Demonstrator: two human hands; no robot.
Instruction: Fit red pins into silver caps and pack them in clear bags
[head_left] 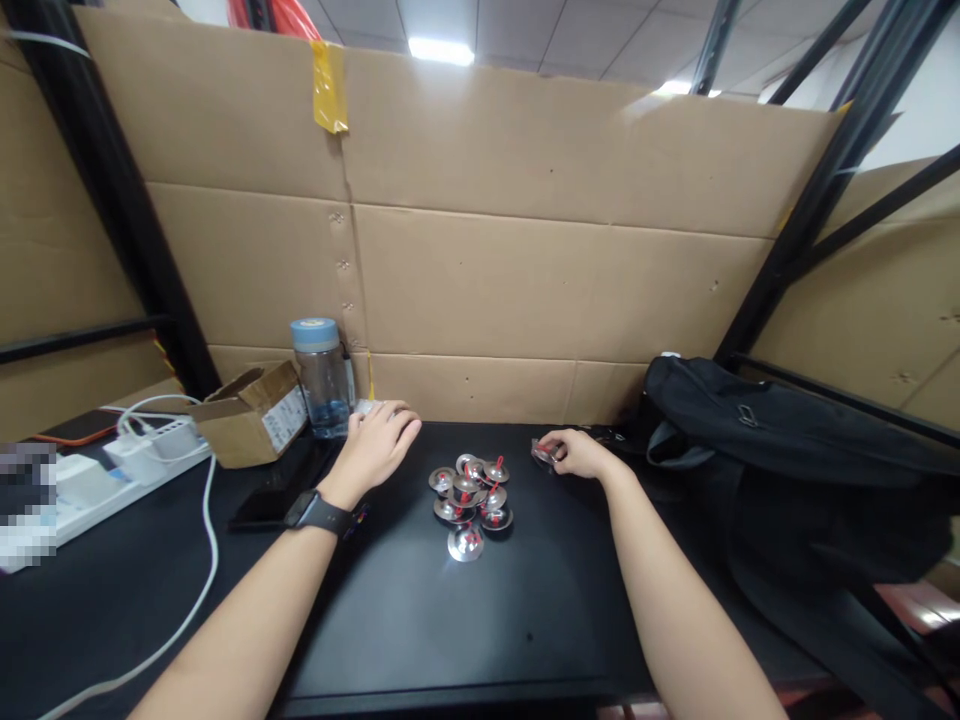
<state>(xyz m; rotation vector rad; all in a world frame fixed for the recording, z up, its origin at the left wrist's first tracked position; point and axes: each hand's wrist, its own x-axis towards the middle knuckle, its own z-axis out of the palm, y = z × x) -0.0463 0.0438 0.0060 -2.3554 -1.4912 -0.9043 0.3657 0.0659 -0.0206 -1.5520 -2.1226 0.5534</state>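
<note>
A cluster of small metal finger cymbals (466, 488) with red cords lies on the black table, some overlapping. One cymbal (466, 543) rests nearest to me, at the front of the cluster. To their right, my right hand (581, 453) is closed with its fingertips on a small shiny, partly see-through thing (543, 455) with red on it; its kind is unclear. My left hand (382, 445) hovers left of the cymbals, beside the bottle, fingers stretched out and nothing visible in them. Its wrist wears a dark watch (319, 512).
Behind my left hand stands a clear bottle (322, 385) with a blue lid. An open cardboard box (251, 415), a dark flat object (270, 495) and a white power strip (142, 480) with cables are at left. A black backpack (795, 460) lies right. Cardboard panels (525, 290) wall the back.
</note>
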